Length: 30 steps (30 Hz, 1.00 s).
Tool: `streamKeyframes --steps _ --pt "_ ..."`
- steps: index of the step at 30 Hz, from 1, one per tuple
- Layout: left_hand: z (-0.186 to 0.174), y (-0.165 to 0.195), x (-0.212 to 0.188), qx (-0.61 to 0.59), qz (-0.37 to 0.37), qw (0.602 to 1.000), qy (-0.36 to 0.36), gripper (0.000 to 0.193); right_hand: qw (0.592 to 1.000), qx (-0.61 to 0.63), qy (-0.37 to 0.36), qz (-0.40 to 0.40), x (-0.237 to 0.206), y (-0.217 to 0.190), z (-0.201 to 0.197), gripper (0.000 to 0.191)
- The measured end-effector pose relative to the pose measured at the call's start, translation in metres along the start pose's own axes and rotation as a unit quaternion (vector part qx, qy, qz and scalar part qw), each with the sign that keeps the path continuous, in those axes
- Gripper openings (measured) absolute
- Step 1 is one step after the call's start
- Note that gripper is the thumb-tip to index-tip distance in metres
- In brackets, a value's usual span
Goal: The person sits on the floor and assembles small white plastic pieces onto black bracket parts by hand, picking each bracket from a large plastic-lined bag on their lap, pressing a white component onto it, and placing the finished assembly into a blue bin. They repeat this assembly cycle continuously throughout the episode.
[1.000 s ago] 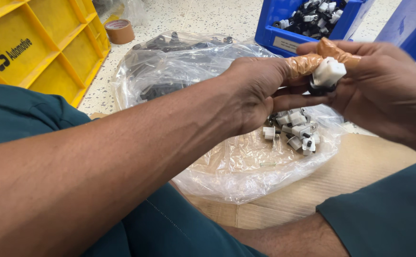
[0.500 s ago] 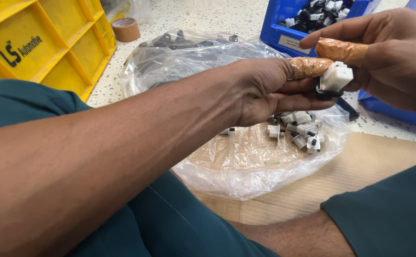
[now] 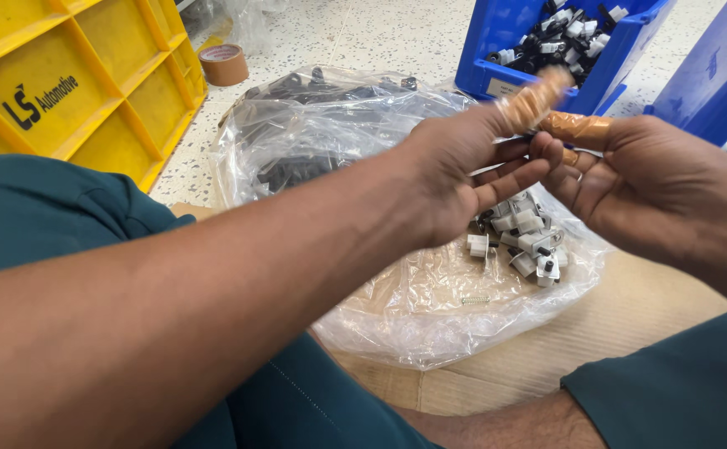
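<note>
Speckled terrazzo floor [image 3: 380, 33], evenly lit. Yellow crate [image 3: 72, 83] at left, blue bins [image 3: 513, 33] at top right, possibly cardboard [image 3: 630, 333] underfoot.

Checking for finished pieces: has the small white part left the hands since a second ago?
Yes. The left hand and right hand now show no white part, fingertips meeting before the blue bin.

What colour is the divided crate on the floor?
Yellow crate, clearest in the head view.

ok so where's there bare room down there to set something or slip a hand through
Bare speckled floor lies between the yellow plastic crate and the blue plastic bin, beside the brown tape roll. Bare cardboard sheet shows right of the clear plastic bag. Crowded: the small white parts under both hands.
</note>
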<state>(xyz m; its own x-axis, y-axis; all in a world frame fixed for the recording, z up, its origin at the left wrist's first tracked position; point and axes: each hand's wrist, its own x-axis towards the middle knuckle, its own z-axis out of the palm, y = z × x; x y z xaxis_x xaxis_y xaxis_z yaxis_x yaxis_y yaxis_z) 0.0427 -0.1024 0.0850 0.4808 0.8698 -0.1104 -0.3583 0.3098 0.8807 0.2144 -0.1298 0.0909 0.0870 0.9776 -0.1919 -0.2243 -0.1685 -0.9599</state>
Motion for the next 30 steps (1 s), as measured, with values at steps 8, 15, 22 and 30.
streamKeyframes --steps 8,15,22,30 --pt "0.006 -0.004 -0.002 -0.022 -0.049 0.987 0.149 0.015 0.995 -0.088 -0.021 -0.049 -0.019 0.01 0.016 0.035" --pt "0.007 0.012 -0.002 0.144 -0.035 0.987 0.066 0.022 0.968 -0.224 0.009 -0.111 -0.004 0.003 0.001 0.03" --pt "0.011 0.018 -0.004 0.171 -0.006 0.985 -0.011 0.026 0.957 -0.247 -0.011 -0.154 -0.002 -0.005 -0.007 0.032" --pt "0.01 0.017 -0.011 0.217 0.0 0.974 -0.063 0.03 0.966 -0.205 -0.073 -0.141 -0.012 -0.011 0.003 0.033"
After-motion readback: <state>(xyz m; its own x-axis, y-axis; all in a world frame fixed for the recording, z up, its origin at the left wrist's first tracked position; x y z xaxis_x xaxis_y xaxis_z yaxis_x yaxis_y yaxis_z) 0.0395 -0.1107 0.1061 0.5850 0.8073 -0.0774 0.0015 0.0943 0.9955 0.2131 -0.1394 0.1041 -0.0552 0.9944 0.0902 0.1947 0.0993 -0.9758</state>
